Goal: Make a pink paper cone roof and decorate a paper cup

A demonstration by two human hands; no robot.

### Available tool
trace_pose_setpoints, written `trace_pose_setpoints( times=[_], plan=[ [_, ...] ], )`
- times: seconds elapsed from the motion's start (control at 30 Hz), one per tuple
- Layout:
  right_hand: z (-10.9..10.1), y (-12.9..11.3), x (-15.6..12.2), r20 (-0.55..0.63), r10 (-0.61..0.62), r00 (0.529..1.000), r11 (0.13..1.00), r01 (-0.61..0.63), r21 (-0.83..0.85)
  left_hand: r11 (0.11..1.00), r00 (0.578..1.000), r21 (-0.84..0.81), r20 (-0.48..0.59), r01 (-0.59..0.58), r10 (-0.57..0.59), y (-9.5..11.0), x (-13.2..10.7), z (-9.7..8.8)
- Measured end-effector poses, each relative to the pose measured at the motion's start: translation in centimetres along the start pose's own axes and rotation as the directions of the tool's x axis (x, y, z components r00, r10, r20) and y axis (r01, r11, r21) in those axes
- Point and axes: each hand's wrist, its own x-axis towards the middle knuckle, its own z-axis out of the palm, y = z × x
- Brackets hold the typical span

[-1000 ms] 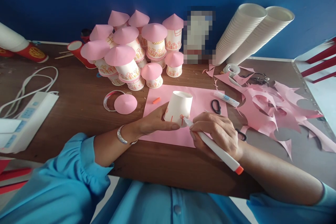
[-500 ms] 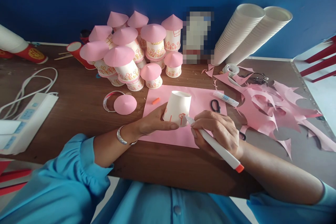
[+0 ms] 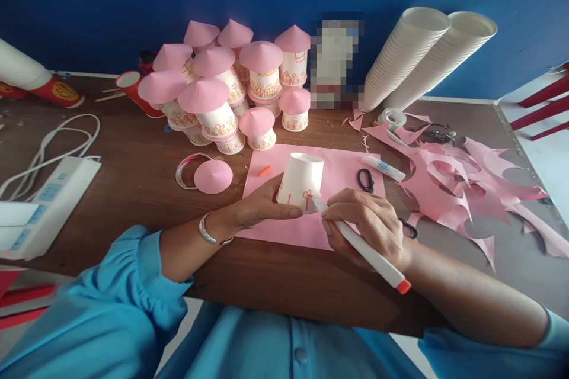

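Held between thumb and fingers, a white paper cup [image 3: 303, 176] is upside-down or upright, I cannot tell which, in my left hand [image 3: 265, 204]. Orange-red flower lines are drawn along its lower part. My right hand [image 3: 367, 225] grips a white marker [image 3: 373, 256] with an orange end, its tip at the cup's lower right beside a flower. Underneath lies a pink paper sheet [image 3: 267, 225], bearing an orange marker cap [image 3: 265, 171]. Black-handled scissors [image 3: 365, 180] sit partly under my right hand, near a glue stick [image 3: 386, 167].
Several decorated cups with pink cone roofs [image 3: 203, 95] stand at the back. One loose pink cone [image 3: 213, 176] lies beside a tape roll [image 3: 181, 172]. Pink paper scraps [image 3: 444, 180] spread at right, below tall cup stacks [image 3: 406, 53]. A power strip [image 3: 57, 204] lies at left.
The marker tip has shifted very slightly left and down along the cup's lower edge. My left hand keeps the cup in nearly the same place.
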Motion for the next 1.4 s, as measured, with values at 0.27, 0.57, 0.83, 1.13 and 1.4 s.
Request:
trace_pose_setpoints(
  times=[0.27,0.57,0.83,1.13,1.4],
  plan=[
    [-0.2,0.1,0.0,-0.002,0.009,1.000,0.999,-0.009,-0.033,1.000,1.000,-0.009,0.010,-0.018,0.018,-0.2,0.0,-0.2],
    [0.0,0.0,0.0,-0.017,0.014,1.000,1.000,-0.014,-0.016,1.000,1.000,-0.031,-0.010,-0.002,0.002,-0.5,-0.1,-0.3],
    [0.3,-0.1,-0.3,-0.014,0.023,1.000,1.000,-0.023,0.004,1.000,1.000,-0.025,-0.011,-0.017,0.017,-0.3,0.1,-0.2],
    [0.0,-0.2,-0.4,-0.035,0.007,0.999,0.999,-0.006,0.050,0.996,0.999,-0.073,-0.033,-0.043,0.040,-0.3,0.0,-0.1],
    [0.8,0.4,-1.0,-0.062,-0.040,0.997,0.995,0.046,0.087,0.985,0.996,-0.147,-0.032,-0.087,0.083,-0.4,0.3,0.2]
  ],
)
